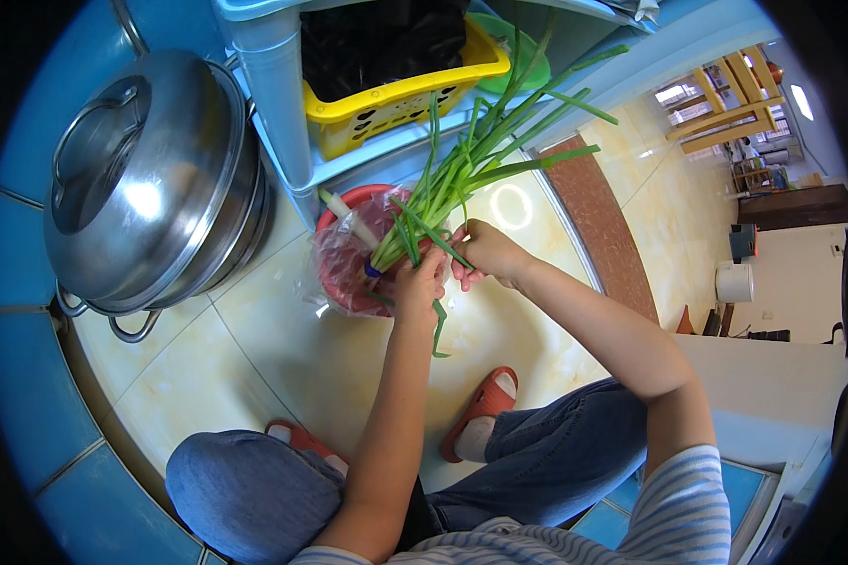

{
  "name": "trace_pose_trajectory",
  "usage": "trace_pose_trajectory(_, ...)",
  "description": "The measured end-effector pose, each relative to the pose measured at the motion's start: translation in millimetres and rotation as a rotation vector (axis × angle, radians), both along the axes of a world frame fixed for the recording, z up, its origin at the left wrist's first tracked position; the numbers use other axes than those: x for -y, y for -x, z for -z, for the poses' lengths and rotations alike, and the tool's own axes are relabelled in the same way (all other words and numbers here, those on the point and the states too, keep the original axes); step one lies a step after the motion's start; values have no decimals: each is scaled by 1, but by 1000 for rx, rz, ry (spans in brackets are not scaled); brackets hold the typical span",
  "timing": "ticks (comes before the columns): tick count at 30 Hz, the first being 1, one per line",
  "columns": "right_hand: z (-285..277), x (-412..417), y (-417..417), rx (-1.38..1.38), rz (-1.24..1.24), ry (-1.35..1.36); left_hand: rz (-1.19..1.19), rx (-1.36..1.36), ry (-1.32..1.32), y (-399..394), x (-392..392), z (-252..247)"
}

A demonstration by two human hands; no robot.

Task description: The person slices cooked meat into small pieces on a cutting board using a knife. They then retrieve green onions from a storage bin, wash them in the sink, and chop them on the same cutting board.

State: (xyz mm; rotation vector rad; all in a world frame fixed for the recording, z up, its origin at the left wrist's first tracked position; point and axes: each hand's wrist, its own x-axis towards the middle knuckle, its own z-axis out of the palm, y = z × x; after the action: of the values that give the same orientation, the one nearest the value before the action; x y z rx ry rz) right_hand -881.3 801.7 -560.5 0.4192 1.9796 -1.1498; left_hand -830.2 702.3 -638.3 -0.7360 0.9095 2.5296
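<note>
A bunch of green onions [459,176] leans over a red plastic basin [374,189], its leaves fanning up and to the right. A blue band [372,270] wraps the bunch near its lower end. My left hand [418,282] grips the green onions just above that band, and a bent leaf [439,332] hangs below it. Beside it, my right hand [491,254] has its fingertips curled at a long leaf [434,235] that crosses between both hands. Clear plastic bag film [332,258] lines the basin, and a thick white stalk [350,217] rests in it.
A large lidded steel steamer pot [148,183] stands on the left. Ahead is a blue plastic shelf [272,106] holding a yellow basket [403,92] with a black bag [381,46]. A brown threshold [593,219] crosses the tiled floor [247,374] at right. My red slippers [482,406] are below.
</note>
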Motion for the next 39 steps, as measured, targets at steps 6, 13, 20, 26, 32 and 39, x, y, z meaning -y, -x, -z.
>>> trace_pose_trajectory(6,-11,3,-1,11,-182,-21,-43,53,-100,6,-5,3)
trace_pose_trajectory(13,-9,-1,0,-45,-211,-10,-75,58,-235,10,-5,17)
trace_pose_trajectory(20,10,-6,1,-210,-235,-79,-109,77,-165,12,-6,14)
trace_pose_trajectory(26,-29,-20,-1,-843,-719,-89,76,-73,121,8,16,-6)
trace_pose_trajectory(32,-131,-20,-1,-612,-506,107,339,-478,248,-2,40,-100)
trace_pose_trajectory(39,-217,-25,5,-963,-370,461,364,-697,-365,14,46,-184)
